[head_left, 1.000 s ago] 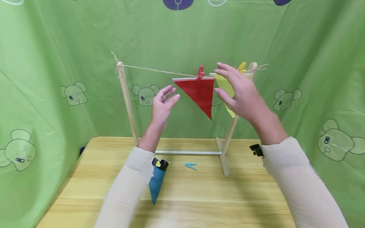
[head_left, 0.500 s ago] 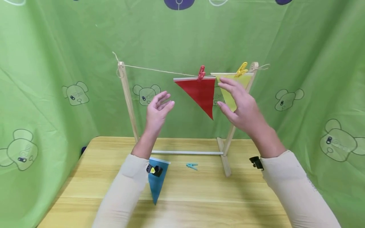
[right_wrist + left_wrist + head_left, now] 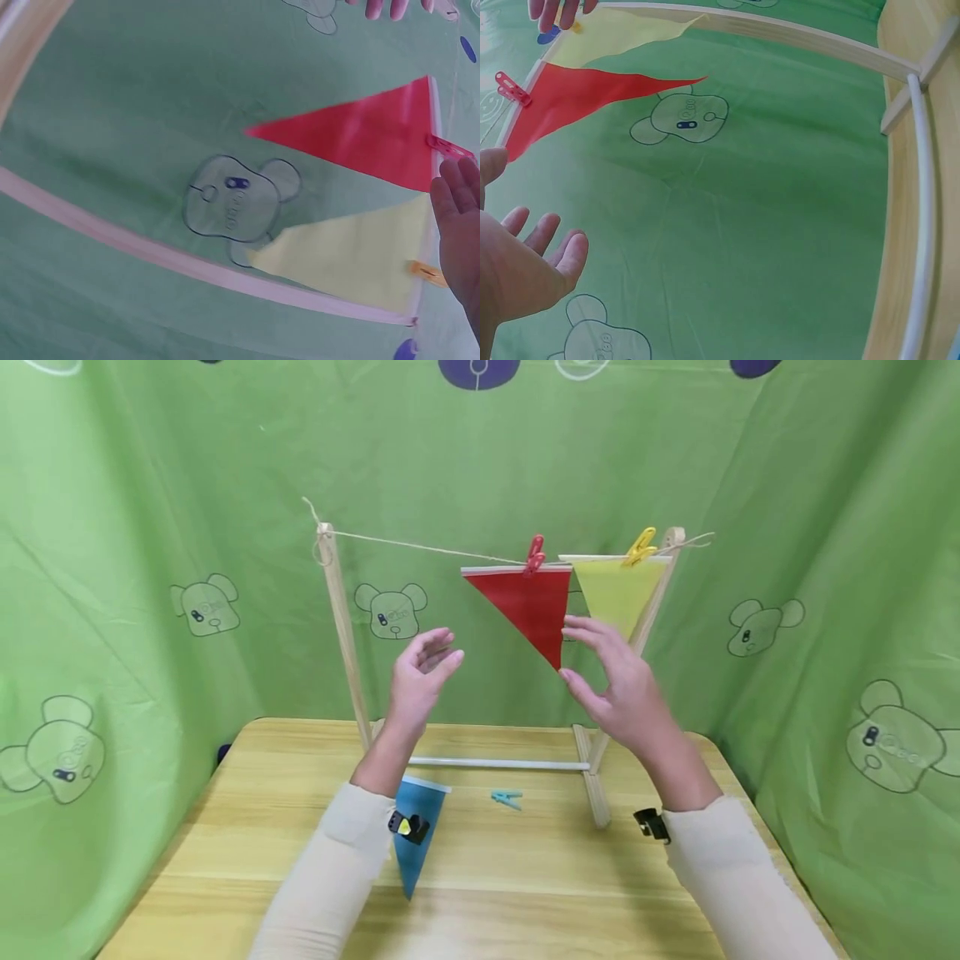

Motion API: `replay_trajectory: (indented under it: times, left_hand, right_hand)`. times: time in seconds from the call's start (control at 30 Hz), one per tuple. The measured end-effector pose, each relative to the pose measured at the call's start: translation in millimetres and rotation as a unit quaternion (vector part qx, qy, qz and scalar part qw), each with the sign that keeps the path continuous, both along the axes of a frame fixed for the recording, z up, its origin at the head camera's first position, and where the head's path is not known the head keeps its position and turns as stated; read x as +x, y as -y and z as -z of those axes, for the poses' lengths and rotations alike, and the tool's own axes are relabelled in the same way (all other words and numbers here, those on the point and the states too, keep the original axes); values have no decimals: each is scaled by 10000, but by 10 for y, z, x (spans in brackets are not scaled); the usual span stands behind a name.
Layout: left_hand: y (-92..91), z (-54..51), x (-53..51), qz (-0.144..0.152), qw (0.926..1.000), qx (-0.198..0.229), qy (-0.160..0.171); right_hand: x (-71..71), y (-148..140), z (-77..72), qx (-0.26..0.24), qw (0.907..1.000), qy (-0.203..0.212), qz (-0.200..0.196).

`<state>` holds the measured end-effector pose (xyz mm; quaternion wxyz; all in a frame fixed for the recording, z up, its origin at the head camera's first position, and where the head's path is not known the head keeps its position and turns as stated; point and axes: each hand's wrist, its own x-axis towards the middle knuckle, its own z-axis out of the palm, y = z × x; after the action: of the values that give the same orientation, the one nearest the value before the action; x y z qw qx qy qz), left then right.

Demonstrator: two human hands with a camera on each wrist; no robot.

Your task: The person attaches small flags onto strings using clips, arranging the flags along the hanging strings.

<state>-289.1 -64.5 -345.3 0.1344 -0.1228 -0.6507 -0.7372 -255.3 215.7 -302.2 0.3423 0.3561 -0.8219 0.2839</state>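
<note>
Red flag (image 3: 531, 606) and yellow flag (image 3: 618, 592) hang clipped on the string (image 3: 420, 545), so that part looks done; blue flag (image 3: 412, 864) and blue peg (image 3: 506, 797) lie on the table (image 3: 540, 881), seemingly left to hang. Your left hand (image 3: 420, 681) and right hand (image 3: 613, 683): fingers relaxed, parted, gripping nothing.

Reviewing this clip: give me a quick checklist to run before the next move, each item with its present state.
1. Red triangular pennant clipped to the thin beige twine by the red clothespin: ok.
2. Yellow triangular pennant clipped there by the yellow clothespin: ok.
3. Left grip and right grip holding nothing: ok.
4. Blue triangular pennant hung: not ok; it lies on the wood-grain table, partly hidden in the head view.
5. Light-blue clothespin unused and in sight: ok, lying on the table.
6. Top corners of the two hung pennants not touching: cannot tell; they overlap in the head view.
</note>
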Motion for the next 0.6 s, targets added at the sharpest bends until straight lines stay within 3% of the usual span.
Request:
replay_trajectory:
  times: [0.3, 0.6]
  left_hand:
    - [29, 176, 48, -102, 9989, -456, 68]
    - [82, 345, 80, -123, 9984, -496, 230]
  right_hand:
    - [82, 2, 338, -128, 9986, 440, 254]
    - [107, 44, 654, -201, 9961, 843, 134]
